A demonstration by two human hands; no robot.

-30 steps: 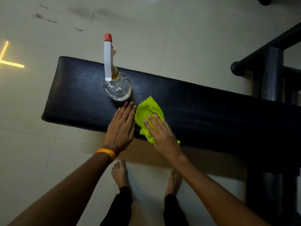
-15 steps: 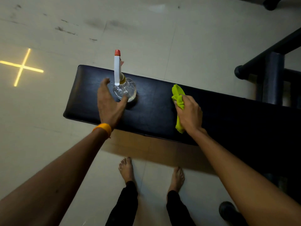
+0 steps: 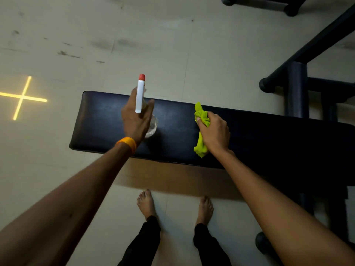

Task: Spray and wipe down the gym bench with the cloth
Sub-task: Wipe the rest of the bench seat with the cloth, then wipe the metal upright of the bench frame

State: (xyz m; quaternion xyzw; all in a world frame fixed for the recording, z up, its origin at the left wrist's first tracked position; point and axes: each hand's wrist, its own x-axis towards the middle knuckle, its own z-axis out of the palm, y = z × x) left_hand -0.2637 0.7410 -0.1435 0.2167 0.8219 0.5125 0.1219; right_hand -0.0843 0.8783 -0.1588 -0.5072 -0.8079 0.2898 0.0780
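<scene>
A black padded gym bench (image 3: 99, 120) runs across the middle of the view. A clear spray bottle (image 3: 140, 95) with a white trigger head and red nozzle stands on its left part. My left hand (image 3: 135, 120), with an orange band at the wrist, is wrapped around the bottle's neck and hides most of its body. My right hand (image 3: 215, 133) grips a bunched lime-green cloth (image 3: 201, 116) over the bench's middle, and the cloth's ends stick out above and below the fist.
Dark metal frame bars and an upright post (image 3: 296, 89) stand at the right end of the bench. My bare feet (image 3: 146, 204) are on the pale tiled floor in front of it. A yellow cross of light (image 3: 21, 96) lies on the floor at left.
My left hand has moved from flat on the bench to the spray bottle and closed around it. My right hand has gathered the cloth into a fist and shifted right.
</scene>
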